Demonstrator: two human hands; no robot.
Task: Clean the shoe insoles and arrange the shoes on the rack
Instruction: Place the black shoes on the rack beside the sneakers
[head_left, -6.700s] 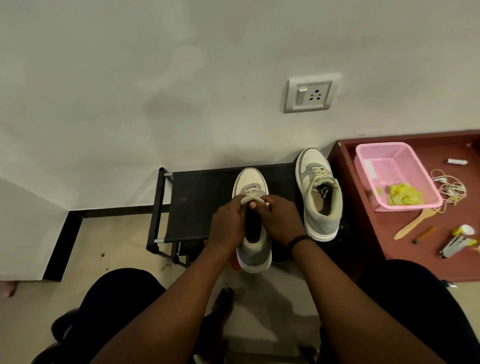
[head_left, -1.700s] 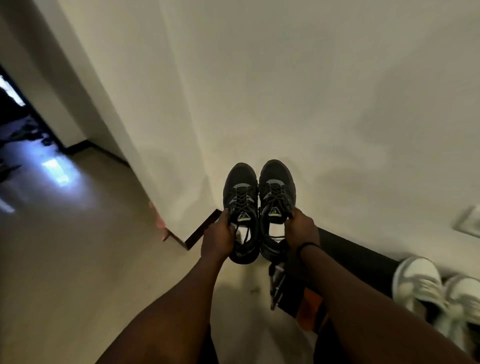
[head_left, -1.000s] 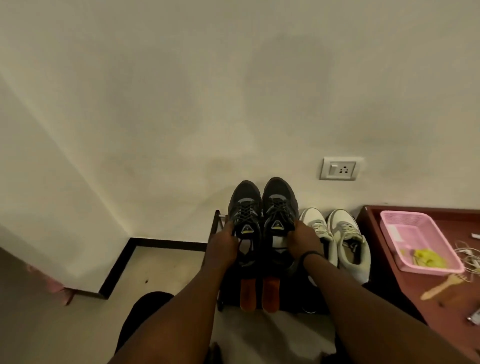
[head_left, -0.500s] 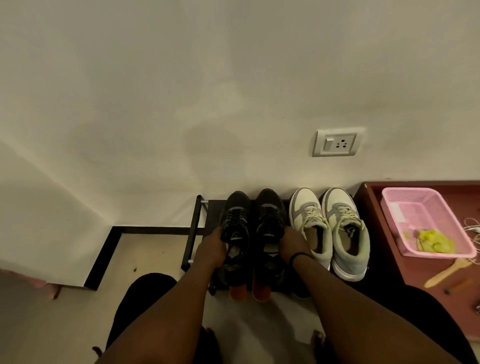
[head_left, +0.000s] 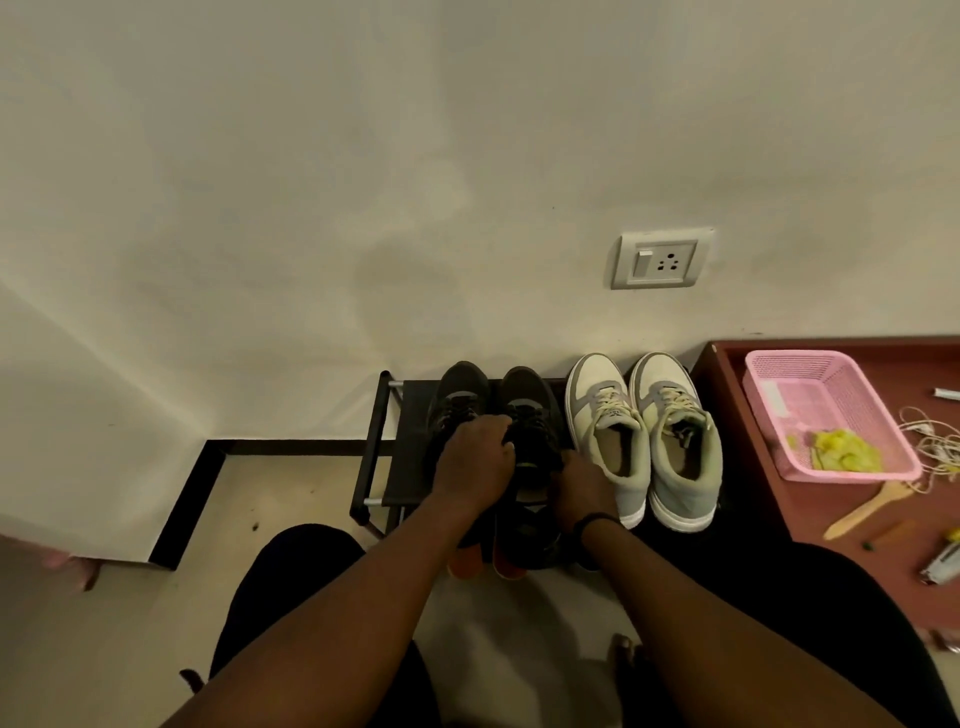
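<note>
Black shoes (head_left: 530, 410), pair: on the rack (head_left: 410, 467), toes to the wall, just left of the white pair (head_left: 644, 441).
Left grip (head_left: 475, 457): fingers curled over the laces between the two black shoes; whether it pinches them cannot be told.
Right grip (head_left: 584, 486): fingers curled on the right black shoe's collar; that shoe lies under and ahead of it.
Orange insoles (head_left: 485, 564): tips showing below the rack's front edge.

Two black sneakers (head_left: 524, 410) stand side by side on the black rack (head_left: 410, 441), toes to the wall, at its middle. Just right of them on the rack sits a white-and-grey pair (head_left: 644, 436) (laced, upright, toes likewise to the wall).
</note>
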